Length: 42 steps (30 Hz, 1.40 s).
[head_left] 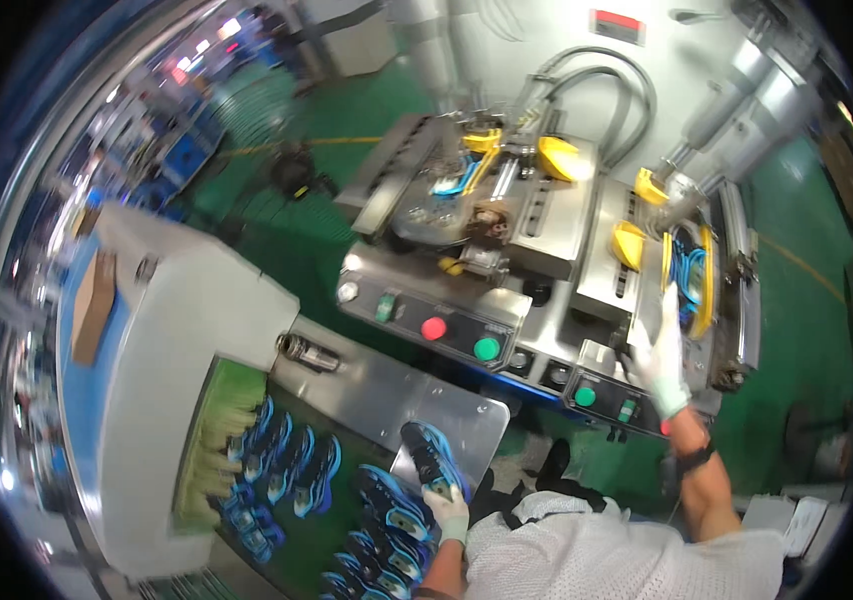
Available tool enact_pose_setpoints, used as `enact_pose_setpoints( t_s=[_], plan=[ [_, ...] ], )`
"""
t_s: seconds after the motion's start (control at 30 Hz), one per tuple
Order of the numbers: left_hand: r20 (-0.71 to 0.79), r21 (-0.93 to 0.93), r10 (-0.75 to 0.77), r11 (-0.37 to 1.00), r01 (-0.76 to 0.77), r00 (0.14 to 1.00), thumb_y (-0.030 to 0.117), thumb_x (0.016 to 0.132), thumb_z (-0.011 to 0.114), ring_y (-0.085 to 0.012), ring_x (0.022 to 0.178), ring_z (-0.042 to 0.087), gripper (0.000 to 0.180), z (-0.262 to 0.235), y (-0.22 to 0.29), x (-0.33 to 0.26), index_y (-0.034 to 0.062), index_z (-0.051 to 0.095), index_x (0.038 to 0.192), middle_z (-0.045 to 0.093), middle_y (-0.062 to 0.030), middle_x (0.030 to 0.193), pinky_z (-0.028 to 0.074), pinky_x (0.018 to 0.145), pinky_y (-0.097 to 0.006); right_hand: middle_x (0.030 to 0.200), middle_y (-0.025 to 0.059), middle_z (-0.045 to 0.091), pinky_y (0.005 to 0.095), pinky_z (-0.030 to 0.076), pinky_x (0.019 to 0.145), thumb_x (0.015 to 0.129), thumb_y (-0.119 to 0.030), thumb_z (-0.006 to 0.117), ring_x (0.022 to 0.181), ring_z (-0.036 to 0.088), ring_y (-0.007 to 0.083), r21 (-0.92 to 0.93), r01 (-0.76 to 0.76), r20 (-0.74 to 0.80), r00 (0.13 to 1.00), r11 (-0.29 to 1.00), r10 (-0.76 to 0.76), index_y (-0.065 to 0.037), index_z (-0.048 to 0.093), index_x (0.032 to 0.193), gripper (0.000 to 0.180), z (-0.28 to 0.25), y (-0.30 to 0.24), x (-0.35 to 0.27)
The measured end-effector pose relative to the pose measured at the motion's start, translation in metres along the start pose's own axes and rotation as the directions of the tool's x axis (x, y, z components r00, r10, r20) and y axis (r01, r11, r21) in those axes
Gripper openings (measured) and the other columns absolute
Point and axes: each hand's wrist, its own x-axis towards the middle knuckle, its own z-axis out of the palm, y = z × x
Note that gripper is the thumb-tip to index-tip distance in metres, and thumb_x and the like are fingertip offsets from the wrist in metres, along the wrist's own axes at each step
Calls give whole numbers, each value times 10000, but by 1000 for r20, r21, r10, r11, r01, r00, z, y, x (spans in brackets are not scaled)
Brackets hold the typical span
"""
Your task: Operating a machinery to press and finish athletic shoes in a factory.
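My left hand [449, 510], in a white glove, grips a dark sneaker [431, 452] with a bright blue sole by one end. The sneaker's other end lies over the corner of a metal plate. Out to the right, my gloved right hand [659, 355] reaches to the machine's right station, fingers stretched out and apart, slightly blurred. Just beyond its fingertips, a dark and blue shoe [689, 270] sits between yellow pads [704, 290]. Whether the fingertips touch the near pad I cannot tell.
The machine's left station [462, 185] has yellow pads too, with a blue piece between them. Red and green buttons [434, 328] line the front panel. Several blue-soled shoes [292, 465] lie on a green conveyor [302, 540] at the left, by a metal shelf [377, 385]. A fan [292, 170] stands behind.
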Motion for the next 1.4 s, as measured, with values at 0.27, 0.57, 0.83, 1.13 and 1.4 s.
enact_pose_setpoints(
  t_s=[0.27,0.57,0.83,1.13,1.4],
  plan=[
    [268,-385,118,923,-6,956,161,892,707,-395,1346,452,686,-81,27,26,-71,363,1438,456,-262,1399,357,1136,-430,1539,368,216,583,140,1196,736,-181,756,1456,190,512,-295,363,549,821,884,-154,98,221,1502,976,107,-27,-109],
    [-79,-155,-31,988,18,996,156,806,774,-385,1414,325,959,-120,-15,12,-57,169,1518,289,-290,1506,246,1199,-440,1422,324,406,428,352,1130,769,-291,780,1343,422,422,-48,-440,948,261,897,179,91,219,1476,981,198,-238,-246],
    [46,-452,-151,878,155,987,120,693,782,-329,1253,517,1002,-65,-104,46,-27,178,1480,488,-248,1336,361,1117,-386,1104,147,683,401,543,846,688,-268,849,957,665,266,124,-552,786,562,825,258,13,570,1194,642,245,-178,-302],
    [610,-144,472,856,-496,637,364,705,866,-332,1125,571,840,-54,40,33,-100,452,1270,578,-252,1217,459,979,-407,881,70,684,324,556,709,767,-106,839,760,651,157,580,-793,572,560,188,600,25,623,978,329,47,-141,-313],
    [797,-595,573,688,-415,-190,35,772,786,-136,824,585,394,40,209,-150,16,566,1098,617,-42,946,509,743,-308,870,-23,644,258,426,593,805,-174,810,674,516,49,781,-422,-271,436,460,859,24,651,1116,402,-172,-92,-382]
  ],
)
